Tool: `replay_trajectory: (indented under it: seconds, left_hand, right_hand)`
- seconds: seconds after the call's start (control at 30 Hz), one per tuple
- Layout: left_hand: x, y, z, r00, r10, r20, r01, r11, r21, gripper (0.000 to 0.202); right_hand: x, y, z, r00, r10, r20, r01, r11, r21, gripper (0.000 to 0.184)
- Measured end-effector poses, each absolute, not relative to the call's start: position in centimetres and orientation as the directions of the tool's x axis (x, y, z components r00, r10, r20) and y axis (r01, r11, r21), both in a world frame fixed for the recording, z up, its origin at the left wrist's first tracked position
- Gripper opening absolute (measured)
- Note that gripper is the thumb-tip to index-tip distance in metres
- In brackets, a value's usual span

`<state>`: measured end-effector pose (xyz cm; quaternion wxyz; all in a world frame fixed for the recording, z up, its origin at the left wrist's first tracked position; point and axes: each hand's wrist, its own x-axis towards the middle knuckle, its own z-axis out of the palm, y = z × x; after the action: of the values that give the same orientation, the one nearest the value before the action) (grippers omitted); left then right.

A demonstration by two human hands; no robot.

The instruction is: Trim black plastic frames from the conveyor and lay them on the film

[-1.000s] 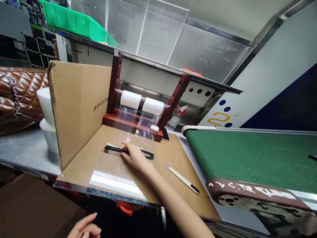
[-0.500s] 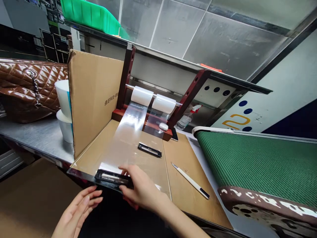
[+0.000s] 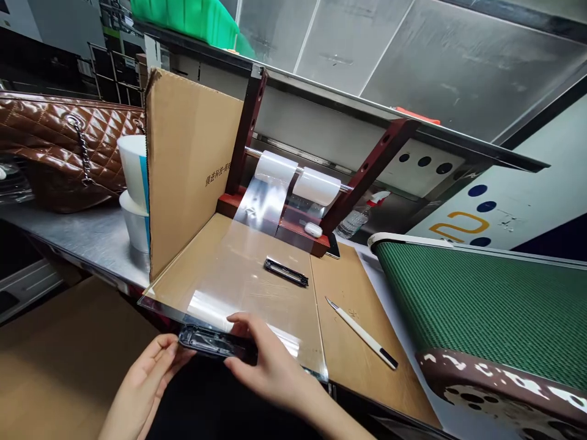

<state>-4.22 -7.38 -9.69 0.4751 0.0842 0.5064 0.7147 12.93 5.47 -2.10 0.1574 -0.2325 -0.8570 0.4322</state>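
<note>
The bare left hand (image 3: 149, 374) has moved up to the long black plastic frame (image 3: 211, 341) and pinches its left end; the bare right hand (image 3: 270, 360) clasps its right end, by the near edge of the flat transparent sheet (image 3: 229, 269) bearing a slim black rectangular piece (image 3: 287, 272)
</note>
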Motion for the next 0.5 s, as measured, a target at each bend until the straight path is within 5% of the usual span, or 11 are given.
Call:
replay_trajectory:
  seconds: [0.17, 0.5]
  left_hand:
    - [-4.3, -7.8, -9.5, -0.568, 0.735, -0.37, -0.621, -0.087, 0.779, 0.028]
    - [-4.1, -7.8, -8.6, -0.498, 0.777, -0.384, -0.725, -0.13, 0.676, 0.02]
  right_hand:
    - [13.3, 5.5, -1.3, -0.746, 0.647, 0.158, 0.252, 0.493, -0.833, 0.043]
    - [12.0, 4.5, -2.2, -0.827, 0.497, 0.263, 0.212, 0.708, -0.673, 0.044]
